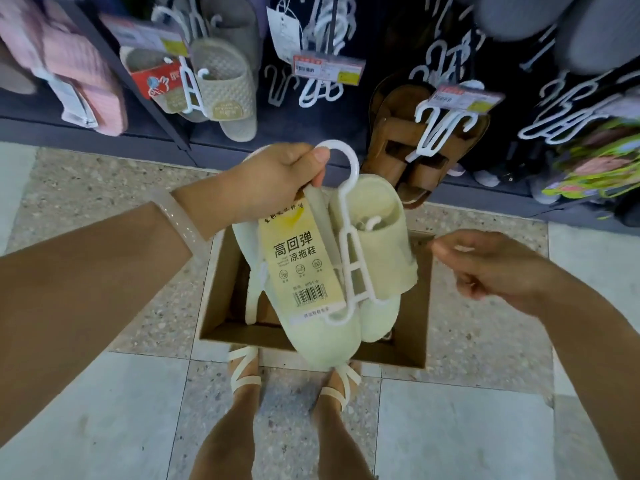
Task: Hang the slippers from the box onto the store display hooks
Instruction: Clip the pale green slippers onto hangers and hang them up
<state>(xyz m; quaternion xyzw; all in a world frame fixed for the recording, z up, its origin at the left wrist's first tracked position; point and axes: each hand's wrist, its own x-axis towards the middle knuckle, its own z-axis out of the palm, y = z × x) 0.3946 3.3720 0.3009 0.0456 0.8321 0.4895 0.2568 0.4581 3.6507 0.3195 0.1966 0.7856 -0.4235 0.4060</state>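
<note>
A dark display rack (346,98) runs across the top of the view, hung with slippers on white plastic hangers: a pink pair (86,74) at the left, a beige pair (221,88) next to it, a brown pair of sandals (408,147) right of centre, and grey soles (554,26) at the upper right. Several bare white hangers (318,88) dangle between them, and three price tags (327,67) stick out from the hooks. One open cardboard box (214,306) sits on the speckled floor (104,188) just in front of the rack, with the person's two sandalled feet (244,372) at its near edge.

One pair of pale yellow slippers (374,244) hangs above the box, clipped to a white hanger (349,265) with one yellow label card (301,261) bearing a barcode. The left hand (277,181) grips the top of the pair, fingers curled round and thumb pressed at the base of the hanger's hook. The right hand (498,268) hovers just to the right of the slippers, fingers loosely curled, touching nothing
</note>
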